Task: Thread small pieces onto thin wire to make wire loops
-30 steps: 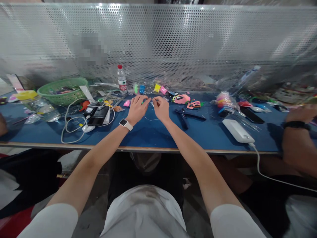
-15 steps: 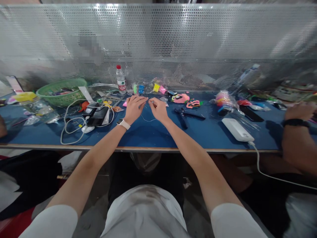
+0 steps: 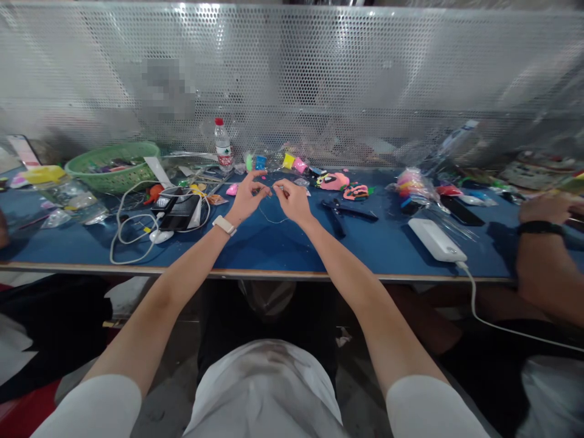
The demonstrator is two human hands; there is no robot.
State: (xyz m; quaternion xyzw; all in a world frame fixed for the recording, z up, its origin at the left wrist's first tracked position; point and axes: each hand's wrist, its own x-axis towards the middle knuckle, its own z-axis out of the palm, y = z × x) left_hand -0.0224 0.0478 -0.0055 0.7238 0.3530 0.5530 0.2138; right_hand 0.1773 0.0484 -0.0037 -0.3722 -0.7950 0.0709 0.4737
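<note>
1. We see one thread curving crosswise below the gap between our hands, nearer the right hand.
2. Our right hand is narrow, fingertips together; our left hand holds thumb and forefinger apart. Any grip, we cannot tell.
3. Rightward on the table: one pliers, two pink pieces.

Silvery perforated partition, patchily lit, behind a blue-topped table.

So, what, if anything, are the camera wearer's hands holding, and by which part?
The right hand seems to pinch a thin strand, at a spot too small to tell. Whether the left hand holds anything is unclear.
</note>
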